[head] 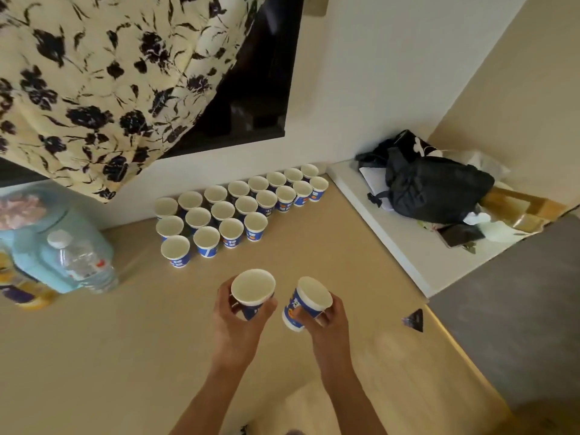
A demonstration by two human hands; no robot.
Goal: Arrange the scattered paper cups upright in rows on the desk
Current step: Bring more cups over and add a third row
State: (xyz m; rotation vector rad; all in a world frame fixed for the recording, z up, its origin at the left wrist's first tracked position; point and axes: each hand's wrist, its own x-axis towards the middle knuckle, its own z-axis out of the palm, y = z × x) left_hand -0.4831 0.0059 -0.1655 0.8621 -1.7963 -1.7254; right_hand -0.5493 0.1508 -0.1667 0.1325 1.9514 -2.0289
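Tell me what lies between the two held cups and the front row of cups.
Only bare desk, in the head view, separates the front row from the left cup in the left hand and right cup in the right hand.

Only hands and forearms are showing. Left hand (pixel 238 321) and right hand (pixel 328 321) are both showing bare. Left forearm (pixel 213 400) and right forearm (pixel 351 394) are running bare and slim from wrist to the bottom edge of the view. A couple of fingernails on the right hand are catching light. A small dark scrap (pixel 243 430) is sitting at the bottom edge between the forearms, too small to tell if it's clothing.
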